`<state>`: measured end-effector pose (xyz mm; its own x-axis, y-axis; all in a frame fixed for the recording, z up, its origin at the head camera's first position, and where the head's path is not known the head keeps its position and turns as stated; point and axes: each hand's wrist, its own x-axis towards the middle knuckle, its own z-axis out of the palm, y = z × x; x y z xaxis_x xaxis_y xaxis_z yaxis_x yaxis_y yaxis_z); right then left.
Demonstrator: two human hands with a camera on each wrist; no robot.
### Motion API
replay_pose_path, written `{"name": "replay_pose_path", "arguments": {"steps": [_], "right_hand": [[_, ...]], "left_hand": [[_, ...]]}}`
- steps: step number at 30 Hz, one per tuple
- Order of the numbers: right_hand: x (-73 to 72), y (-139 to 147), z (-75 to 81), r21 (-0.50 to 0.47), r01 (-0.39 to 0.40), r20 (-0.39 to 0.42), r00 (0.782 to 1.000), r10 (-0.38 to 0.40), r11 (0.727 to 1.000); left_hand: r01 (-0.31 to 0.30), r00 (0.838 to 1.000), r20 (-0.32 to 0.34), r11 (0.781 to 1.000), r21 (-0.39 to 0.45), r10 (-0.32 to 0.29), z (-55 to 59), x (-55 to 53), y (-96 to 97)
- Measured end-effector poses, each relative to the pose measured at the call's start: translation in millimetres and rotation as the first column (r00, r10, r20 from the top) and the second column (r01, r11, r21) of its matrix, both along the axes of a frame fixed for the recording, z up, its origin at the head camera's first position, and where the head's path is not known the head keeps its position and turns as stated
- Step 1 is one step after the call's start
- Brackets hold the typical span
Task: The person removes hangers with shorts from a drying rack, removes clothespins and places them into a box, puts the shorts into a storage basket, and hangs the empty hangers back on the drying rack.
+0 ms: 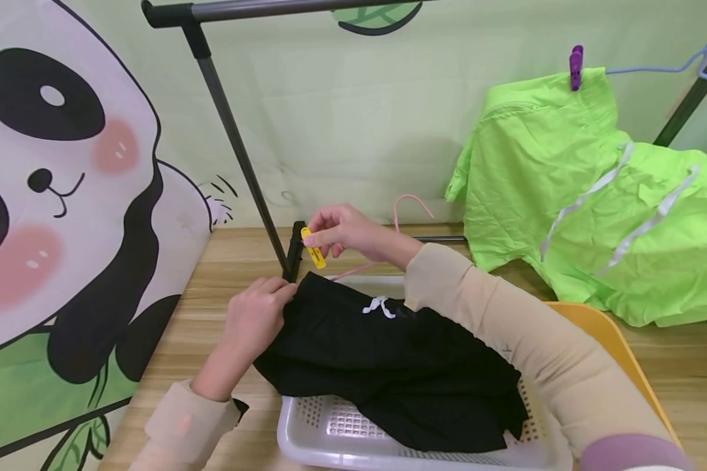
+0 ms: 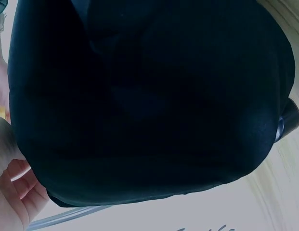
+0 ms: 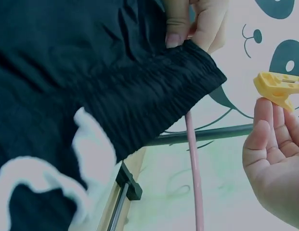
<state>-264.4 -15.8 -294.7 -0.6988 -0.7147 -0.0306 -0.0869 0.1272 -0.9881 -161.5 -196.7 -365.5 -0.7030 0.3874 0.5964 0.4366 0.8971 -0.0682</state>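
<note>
Black shorts with an elastic waistband and a white drawstring hang over a basket. My left hand pinches the waistband corner between thumb and fingers, seen closely in the right wrist view. A yellow clothespin is pinched in my right hand, just above that corner and apart from the cloth. Behind the waistband runs a pink hanger, its hook standing up beyond my right wrist; the shorts hide most of it. In the left wrist view the dark cloth fills most of the picture.
The white perforated basket stands on a wood-grain table, with an orange basket on its right. A dark metal rack rises behind. Bright green shorts hang at right from a blue hanger with a purple clothespin.
</note>
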Motion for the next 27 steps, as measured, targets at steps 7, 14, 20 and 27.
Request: {"name": "replay_pose_path", "arguments": {"steps": [7,14,20,27], "right_hand": [[0.9,10.1,-1.1,0.079,-0.047,-0.004,0.999,0.047,0.996],[3.6,19.8,-3.3,0.098,-0.062,0.018,0.998,0.060,0.993],[10.4,32.5,-5.1,0.118,-0.083,0.037,0.996,0.079,0.990],[15.9,46.2,-3.8,0.157,-0.114,0.019,0.993,0.112,0.981]], "left_hand": [[0.001,1.000,0.001,1.000,0.002,-0.001,0.9,0.6,-0.6],[0.012,1.000,-0.016,1.000,0.003,-0.012,0.7,0.8,-0.8],[0.012,1.000,-0.028,1.000,0.006,-0.012,-0.6,1.0,-1.3],[0.020,0.999,-0.032,1.000,0.011,-0.019,-0.6,0.7,-1.5]]}}
